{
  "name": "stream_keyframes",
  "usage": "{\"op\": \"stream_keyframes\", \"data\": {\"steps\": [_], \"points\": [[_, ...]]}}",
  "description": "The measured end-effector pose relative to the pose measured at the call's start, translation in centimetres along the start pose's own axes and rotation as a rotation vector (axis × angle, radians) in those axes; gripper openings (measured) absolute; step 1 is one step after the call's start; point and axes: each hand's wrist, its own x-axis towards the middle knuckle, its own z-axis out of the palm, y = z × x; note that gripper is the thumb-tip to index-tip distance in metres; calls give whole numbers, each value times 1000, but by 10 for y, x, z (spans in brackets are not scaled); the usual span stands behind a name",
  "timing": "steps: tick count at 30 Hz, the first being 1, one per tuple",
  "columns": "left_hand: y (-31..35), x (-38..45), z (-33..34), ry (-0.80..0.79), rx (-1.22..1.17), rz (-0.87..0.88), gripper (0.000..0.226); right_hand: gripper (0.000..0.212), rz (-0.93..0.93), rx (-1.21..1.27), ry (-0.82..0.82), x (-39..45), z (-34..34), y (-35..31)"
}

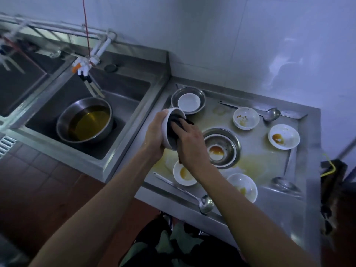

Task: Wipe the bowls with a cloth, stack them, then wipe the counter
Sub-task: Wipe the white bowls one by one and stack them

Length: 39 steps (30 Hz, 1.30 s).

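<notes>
From the head view: left hand [154, 135] curled round a tilted white bowl [167, 132], held above the counter's [256, 157] left edge beside the sink [123, 105]. Right hand [189, 143] clenched on a dark cloth [173, 124] inside it. Little bare steel between dishes — 5 more white bowls, 3 ladles, 2 steel basins on the counter.

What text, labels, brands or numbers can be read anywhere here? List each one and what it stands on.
None: no word, label, brand or number can be read in this view.
The held bowl, the dark cloth and the other white bowls on the counter are plain.
The steel basin in the sink bears no visible marking.
The tap fittings are too blurred to tell.
</notes>
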Motion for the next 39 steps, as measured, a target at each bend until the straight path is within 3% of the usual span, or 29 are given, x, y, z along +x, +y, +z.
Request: {"op": "stream_keyframes", "data": {"steps": [4, 6, 7, 13, 18, 20, 22, 30, 34, 39], "points": [[-9, 0, -6, 107, 148, 156, 57, 39, 457, 816, -195, -1, -11, -6], [-4, -3, -8, 57, 157, 227, 43, 35, 506, 1130, -238, 1, -15, -6], [1, -3, -8, 31, 133, 237, 37, 36, 466, 1145, -243, 3, -16, -7], [5, 3, -11, -7, 50, -15, 26, 40, 240, 763, -379, 2, -26, 2], [-11, 1, -16, 13, 48, -251, 37, 47, 7, 292, -551, -6, -17, 19], [-16, 1, -16, -31, 54, -313, 44, 49, -147, -9, -467, -11, -11, 28], [-16, 1, -12, -77, 23, -349, 52, 46, -222, -147, -293, -16, -7, 38], [-14, 6, -15, -182, -205, -451, 52, 34, -194, -71, 196, -18, -11, 32], [-20, 0, -12, -268, -314, -491, 48, 39, -308, -62, 181, -10, -19, 22], [-24, -3, -8, -271, -386, -493, 52, 43, -222, -127, 103, -3, -11, 24]]}}
